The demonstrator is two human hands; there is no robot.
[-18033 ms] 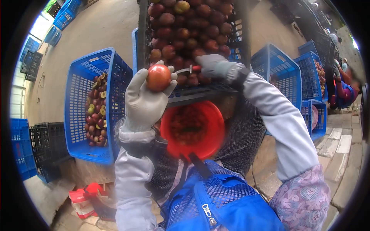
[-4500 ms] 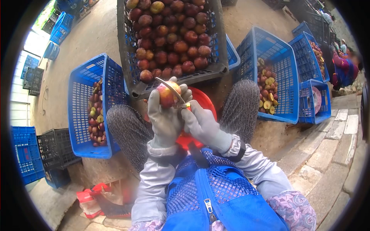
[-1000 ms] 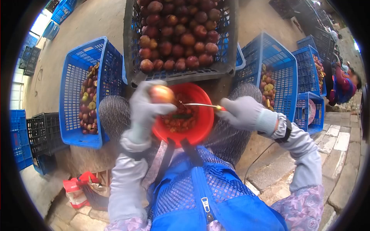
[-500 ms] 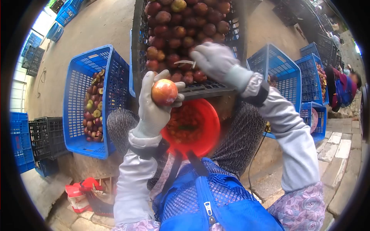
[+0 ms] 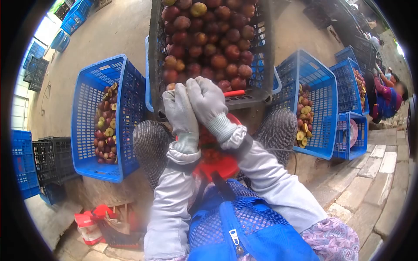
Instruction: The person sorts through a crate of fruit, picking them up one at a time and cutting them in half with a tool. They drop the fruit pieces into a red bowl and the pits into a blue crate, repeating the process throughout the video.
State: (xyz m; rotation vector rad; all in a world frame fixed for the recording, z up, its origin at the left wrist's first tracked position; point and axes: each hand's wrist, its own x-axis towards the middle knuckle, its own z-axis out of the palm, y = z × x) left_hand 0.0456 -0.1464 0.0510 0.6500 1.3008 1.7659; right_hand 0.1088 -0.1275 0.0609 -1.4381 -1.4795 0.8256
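Observation:
My left hand (image 5: pixel 180 112), in a pale glove, is closed at the front of a black crate (image 5: pixel 266 52) of plums (image 5: pixel 202 41). The plum it held a moment ago is hidden by the fingers. Pressed against it, my gloved right hand (image 5: pixel 206 99) is also closed. A red handle (image 5: pixel 235 93) sticks out from its right side, apparently a knife's; the blade is hidden. Beneath both wrists, between my knees, is a red basin (image 5: pixel 233 165) with reddish pieces inside, partly covered by my arms.
Blue crates with cut plums stand to my left (image 5: pixel 124 93) and right (image 5: pixel 324 76). Black crates (image 5: pixel 56 154) are stacked farther left. A red and white bag (image 5: pixel 89 226) lies low on the left. Another person (image 5: pixel 385 95) sits at the far right.
My right hand has come down and left from over the plums to meet my left hand. The left hand has turned over, hiding its plum. The red handle has come into sight.

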